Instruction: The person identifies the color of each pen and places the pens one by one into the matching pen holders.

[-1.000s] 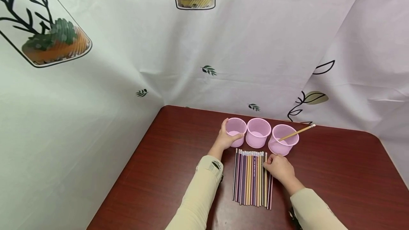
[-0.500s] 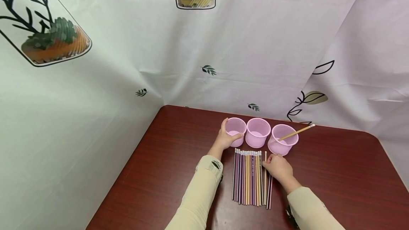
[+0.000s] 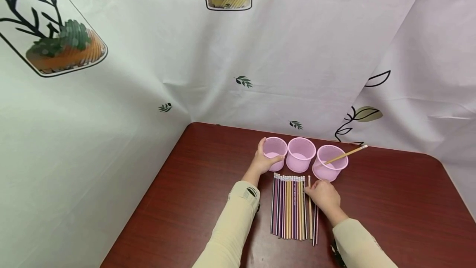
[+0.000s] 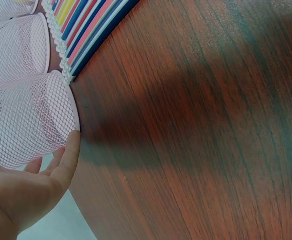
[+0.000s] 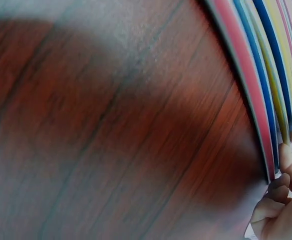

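Note:
Three pink mesh pencil cups stand in a line. My left hand holds the left cup, thumb and fingers spread around its wall; the left wrist view shows a fingertip on its rim. The middle cup is beside it. A yellow pencil leans in the right cup. My right hand pinches another yellow pencil near its eraser end, still low at the table. In the right wrist view thumb and finger meet on that yellow pencil.
A row of striped, dark and gold pencils lies side by side, erasers toward the cups. Two dark-and-pink pencils lie just right of the pinched one, partly under the right hand. Brown wooden table; patterned white cloth hangs behind.
A narrow gap has opened between the pinched yellow pencil and the row to its left. The two pencils on the right have shifted slightly. My left hand stays on its cup.

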Demonstrator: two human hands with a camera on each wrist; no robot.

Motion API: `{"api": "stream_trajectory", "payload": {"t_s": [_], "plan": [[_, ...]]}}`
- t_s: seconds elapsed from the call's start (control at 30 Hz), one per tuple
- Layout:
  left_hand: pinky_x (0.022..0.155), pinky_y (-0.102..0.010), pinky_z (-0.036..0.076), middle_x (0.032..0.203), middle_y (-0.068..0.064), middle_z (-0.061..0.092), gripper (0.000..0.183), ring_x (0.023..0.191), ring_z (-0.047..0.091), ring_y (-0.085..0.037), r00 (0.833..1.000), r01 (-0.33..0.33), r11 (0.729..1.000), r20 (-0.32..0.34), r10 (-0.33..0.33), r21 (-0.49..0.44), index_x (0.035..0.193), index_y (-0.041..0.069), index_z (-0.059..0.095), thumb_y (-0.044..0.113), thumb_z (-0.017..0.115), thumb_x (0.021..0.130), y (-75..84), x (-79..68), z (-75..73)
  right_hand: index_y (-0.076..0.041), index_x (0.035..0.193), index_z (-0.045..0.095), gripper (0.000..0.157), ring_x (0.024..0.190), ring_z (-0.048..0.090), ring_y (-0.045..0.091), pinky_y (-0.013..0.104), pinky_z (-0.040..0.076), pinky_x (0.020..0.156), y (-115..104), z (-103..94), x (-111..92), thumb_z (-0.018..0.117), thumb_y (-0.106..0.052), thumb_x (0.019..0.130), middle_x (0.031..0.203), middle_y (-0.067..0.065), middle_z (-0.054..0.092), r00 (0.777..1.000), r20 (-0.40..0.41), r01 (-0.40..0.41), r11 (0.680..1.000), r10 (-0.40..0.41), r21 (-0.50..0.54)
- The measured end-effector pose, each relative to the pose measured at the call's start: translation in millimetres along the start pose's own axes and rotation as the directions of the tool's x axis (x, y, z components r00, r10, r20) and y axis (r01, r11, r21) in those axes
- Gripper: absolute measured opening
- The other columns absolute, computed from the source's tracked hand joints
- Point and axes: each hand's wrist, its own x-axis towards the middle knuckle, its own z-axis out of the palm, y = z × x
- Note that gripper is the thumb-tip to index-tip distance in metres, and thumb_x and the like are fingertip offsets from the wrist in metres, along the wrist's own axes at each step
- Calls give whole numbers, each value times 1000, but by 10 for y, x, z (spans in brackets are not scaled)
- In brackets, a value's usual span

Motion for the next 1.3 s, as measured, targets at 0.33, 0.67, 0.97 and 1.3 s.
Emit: {"api": "stream_trajectory", "payload": {"t_s": [0.33, 0.67, 0.97, 1.3], "plan": [[98, -46, 34, 137, -23, 36, 94, 121, 41, -37, 1000, 10, 1000, -4, -10, 7, 145, 19, 21, 24, 80, 71, -3, 10, 5, -13, 65, 56, 25, 59, 49, 19, 32, 35, 50, 6, -32, -3, 62, -35, 76, 63, 0, 53, 996, 20, -85, 989, 84, 123], [98, -47, 35, 137, -25, 35, 94, 120, 41, -39, 1000, 15, 1000, 3, -15, 0, 145, 20, 21, 24, 80, 72, 27, -12, -4, -12, 66, 59, 22, 57, 47, 17, 30, 35, 51, -39, -121, 9, 63, -32, 75, 61, -1, 52, 998, -26, -53, 981, 59, 187], [98, -47, 34, 138, -25, 35, 94, 121, 41, -39, 1000, 7, 1000, 2, -7, 7, 145, 20, 21, 25, 80, 72, 6, -4, -3, -13, 63, 55, 20, 57, 46, 17, 29, 34, 53, -96, -234, 1, 62, -27, 75, 58, -2, 49, 994, -101, -8, 978, 30, 210], [98, -48, 34, 140, -24, 33, 94, 121, 40, -39, 1000, 4, 1000, 4, -4, 3, 145, 18, 21, 24, 80, 72, 6, -11, -7, -12, 64, 51, 16, 57, 46, 17, 28, 34, 53, -155, -350, -20, 61, -19, 73, 56, -2, 46, 984, -176, 45, 959, 5, 280]]}}
